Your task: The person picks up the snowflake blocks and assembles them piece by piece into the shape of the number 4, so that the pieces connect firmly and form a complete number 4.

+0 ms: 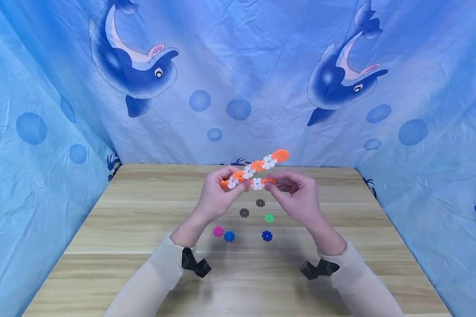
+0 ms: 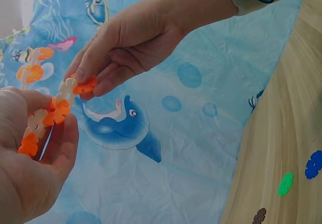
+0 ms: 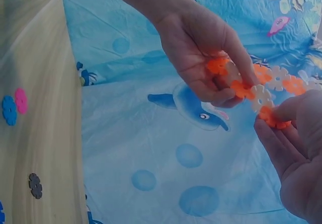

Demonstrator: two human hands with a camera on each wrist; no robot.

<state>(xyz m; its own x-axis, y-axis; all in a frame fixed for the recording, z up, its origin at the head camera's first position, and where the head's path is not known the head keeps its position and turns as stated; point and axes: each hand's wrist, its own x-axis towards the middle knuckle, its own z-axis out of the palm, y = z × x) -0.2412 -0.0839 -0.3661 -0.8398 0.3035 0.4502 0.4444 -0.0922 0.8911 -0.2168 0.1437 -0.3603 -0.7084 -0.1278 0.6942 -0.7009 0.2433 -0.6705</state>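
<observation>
A chain of orange and white snowflake discs (image 1: 269,161) is held up above the table, bent so that one arm slants up to the right. My left hand (image 1: 215,193) grips the chain near its bend, thumb and fingers around an orange disc (image 2: 58,111). Between thumb and fingers, my right hand (image 1: 301,198) pinches the orange disc at the lower end (image 3: 271,117). That disc meets a white disc (image 1: 257,183) between the two hands; how firmly they interlock I cannot tell. Fingers partly cover the discs in both hands.
Loose discs lie on the wooden table (image 1: 142,220) below the hands: two dark brown ones (image 1: 244,213), a green one (image 1: 269,218), a pink one (image 1: 218,231) and two blue ones (image 1: 267,236). A blue dolphin-print curtain (image 1: 238,66) surrounds the table's back and sides.
</observation>
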